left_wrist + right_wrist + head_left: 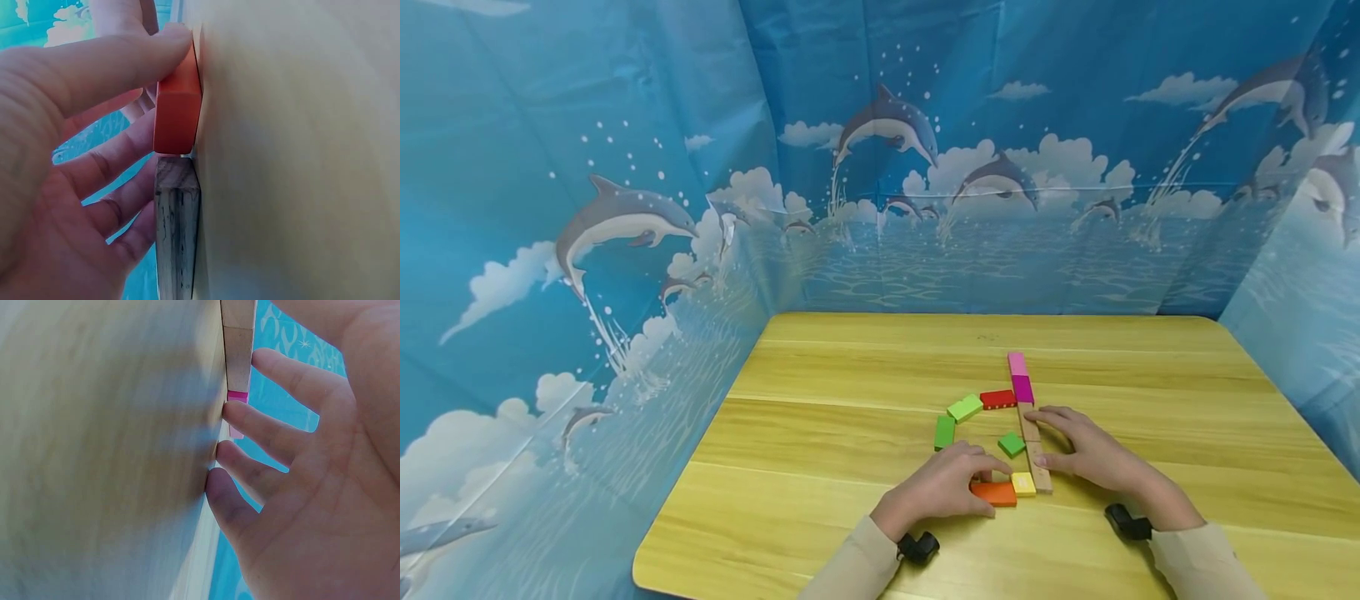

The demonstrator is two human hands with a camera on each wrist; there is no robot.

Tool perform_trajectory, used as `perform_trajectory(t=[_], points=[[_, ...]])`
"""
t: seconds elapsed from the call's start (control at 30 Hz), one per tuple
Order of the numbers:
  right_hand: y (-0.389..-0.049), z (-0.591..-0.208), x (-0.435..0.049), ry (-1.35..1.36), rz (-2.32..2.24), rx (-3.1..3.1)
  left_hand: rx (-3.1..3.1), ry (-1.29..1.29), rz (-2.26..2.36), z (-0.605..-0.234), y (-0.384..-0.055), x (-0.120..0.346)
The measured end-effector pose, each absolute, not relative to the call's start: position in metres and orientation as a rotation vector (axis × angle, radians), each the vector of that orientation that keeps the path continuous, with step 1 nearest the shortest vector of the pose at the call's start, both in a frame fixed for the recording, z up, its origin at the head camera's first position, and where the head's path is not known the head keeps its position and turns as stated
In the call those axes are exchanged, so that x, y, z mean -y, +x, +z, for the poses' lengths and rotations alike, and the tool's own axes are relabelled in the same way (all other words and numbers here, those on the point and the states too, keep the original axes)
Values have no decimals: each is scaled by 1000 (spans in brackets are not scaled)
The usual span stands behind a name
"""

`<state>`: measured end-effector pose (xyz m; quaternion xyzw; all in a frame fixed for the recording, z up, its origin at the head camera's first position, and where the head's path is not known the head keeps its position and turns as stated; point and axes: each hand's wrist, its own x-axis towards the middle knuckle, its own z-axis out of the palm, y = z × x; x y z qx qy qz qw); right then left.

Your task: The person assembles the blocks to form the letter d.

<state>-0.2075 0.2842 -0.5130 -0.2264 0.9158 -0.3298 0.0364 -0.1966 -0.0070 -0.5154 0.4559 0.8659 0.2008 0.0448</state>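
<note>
An orange block lies on the table, pinched between the thumb and fingers of my left hand. Its right end meets a small yellow block. Plain wooden blocks continue upward in a straight row into a magenta block and a pink block. My right hand touches the wooden blocks from the right with thumb and index finger, the fingers fairly straight. In the left wrist view, a grey-brown wooden block stands beside the orange one; my left hand hides it in the head view.
A red block, a light green block and a green block curve leftward from the row. Inside the curve sits a small green block. The wooden table meets a dolphin-printed curtain at its back.
</note>
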Motion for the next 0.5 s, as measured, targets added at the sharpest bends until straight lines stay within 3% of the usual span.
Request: perform_trajectory(t=[0.5], points=[[-209, -513, -284, -685, -1016, -2799, -2612, 1398, 605, -514, -198, 10]])
